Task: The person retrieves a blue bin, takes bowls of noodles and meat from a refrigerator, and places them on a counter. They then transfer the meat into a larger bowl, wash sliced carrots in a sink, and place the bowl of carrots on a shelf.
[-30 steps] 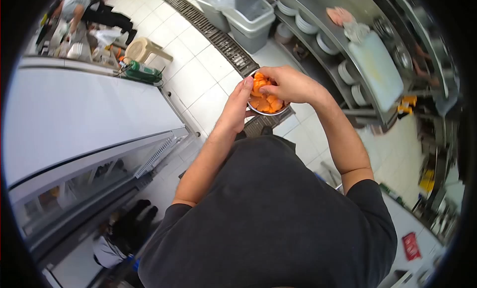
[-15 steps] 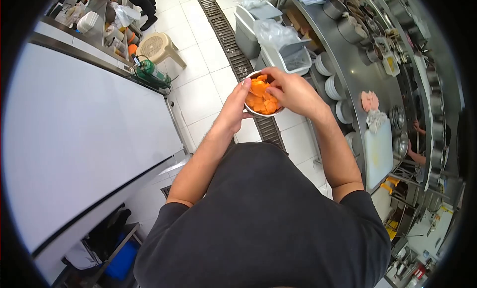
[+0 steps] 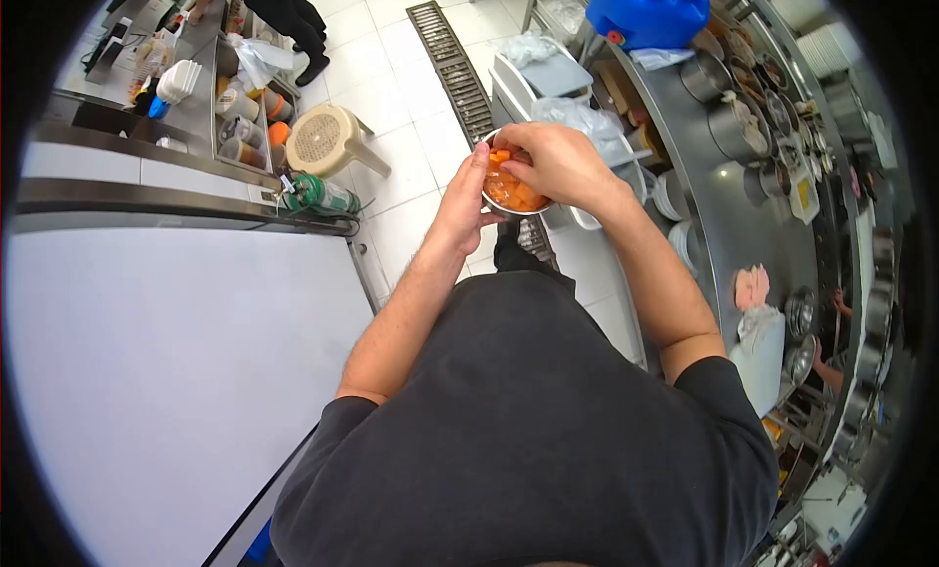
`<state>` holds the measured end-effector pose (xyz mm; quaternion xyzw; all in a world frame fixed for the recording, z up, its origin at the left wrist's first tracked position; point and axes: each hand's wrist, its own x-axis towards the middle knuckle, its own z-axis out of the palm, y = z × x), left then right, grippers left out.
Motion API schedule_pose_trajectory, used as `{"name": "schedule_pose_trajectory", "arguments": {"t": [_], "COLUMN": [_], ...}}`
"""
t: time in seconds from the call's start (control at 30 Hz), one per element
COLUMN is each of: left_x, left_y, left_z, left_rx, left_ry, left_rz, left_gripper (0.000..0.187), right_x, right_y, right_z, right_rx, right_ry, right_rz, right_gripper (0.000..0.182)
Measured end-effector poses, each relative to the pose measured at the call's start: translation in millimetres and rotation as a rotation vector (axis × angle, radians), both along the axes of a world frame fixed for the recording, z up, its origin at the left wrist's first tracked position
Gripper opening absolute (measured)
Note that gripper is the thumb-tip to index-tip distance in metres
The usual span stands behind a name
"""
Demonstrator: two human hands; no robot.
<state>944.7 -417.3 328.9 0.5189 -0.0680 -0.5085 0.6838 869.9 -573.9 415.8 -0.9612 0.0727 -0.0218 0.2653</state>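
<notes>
A round bowl (image 3: 518, 212) with a pale rim is held in front of me. Inside are soft-looking orange pieces (image 3: 511, 190) with a wet, shiny surface. My left hand (image 3: 458, 203) is closed around the bowl's left side, thumb up along the rim and fingers partly hidden underneath. My right hand (image 3: 565, 166) arches over the right and far side of the bowl, its fingers curled and its thumb dipping toward the orange pieces. Whatever is between those fingertips is hidden.
A beige stool (image 3: 323, 141) and a green cylinder (image 3: 323, 193) stand left of the floor drain (image 3: 450, 63). Grey bins (image 3: 558, 78) are ahead. On the right, a steel counter (image 3: 724, 190) holds pots and a pink cloth (image 3: 752, 286). A white surface (image 3: 186, 371) fills the left. Another person (image 3: 289, 19) stands far left.
My view has moved forward, bringing the stool, blue jug and other person further into sight. My right hand now covers more of the bowl. A dark-clad leg shows below it.
</notes>
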Motion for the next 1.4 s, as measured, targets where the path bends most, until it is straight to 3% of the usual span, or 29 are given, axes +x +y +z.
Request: {"name": "schedule_pose_trajectory", "arguments": {"t": [0.13,0.33,0.5,0.63,1.1,1.13,1.23,1.4], "left_x": [44,107,144,185,403,418,449,488], "left_y": [-49,-101,-125,-141,-176,-179,-184,-204], "left_z": [12,18,26,20,19,20,15,23], "left_rx": [0.066,0.033,-0.005,-0.071,-0.061,-0.084,-0.104,-0.130], "left_ry": [-0.021,-0.031,-0.007,0.025,0.000,0.016,0.024,0.047], "left_rz": [0.060,0.169,0.217,0.245,0.081,0.058,-0.007,-0.027], "left_gripper": [0.068,0.068,0.070,0.068,0.064,0.064,0.064,0.066], "right_x": [56,142,204,251,449,459,485,517], "right_y": [-59,-142,-176,-200,-229,-232,-238,-260], "right_z": [-8,7,19,37,46,46,50,44], "right_rx": [0.014,0.344,0.422,0.513,0.319,0.253,0.219,0.141], "right_ry": [-0.031,-0.055,0.034,0.300,0.387,0.271,0.327,0.237], "right_rz": [0.119,0.205,0.371,0.340,0.227,0.267,0.150,0.231], "right_gripper": [0.018,0.017,0.022,0.023,0.023,0.023,0.020,0.021]}}
